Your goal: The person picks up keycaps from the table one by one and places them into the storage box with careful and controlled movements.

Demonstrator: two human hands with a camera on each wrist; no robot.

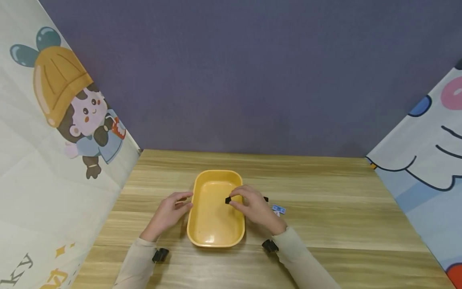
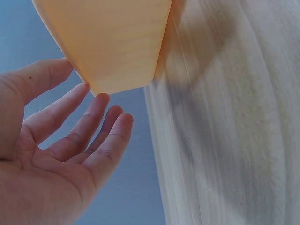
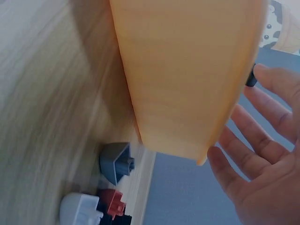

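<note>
A yellow plastic tray (image 1: pixel 207 224) with a raised rim stands on the wooden table. Over its right side, my right hand (image 1: pixel 254 206) pinches a small black keycap (image 1: pixel 227 200) between thumb and index finger. In the right wrist view the keycap (image 3: pixel 251 77) is partly hidden behind the tray's rim, and the other fingers spread along that rim. My left hand (image 1: pixel 169 212) is at the tray's left side with relaxed fingers, its fingertips right at the rim. In the left wrist view that hand (image 2: pixel 70 145) holds nothing in its palm.
Right of the tray, partly behind my right hand, lie small pieces, among them a blue one (image 1: pixel 278 208) and a black one (image 1: pixel 266 199). The right wrist view shows a grey keycap (image 3: pixel 112 164), a white one (image 3: pixel 77 210) and a red one (image 3: pixel 110 201). A dark wall (image 1: pixel 252 80) rises behind the table.
</note>
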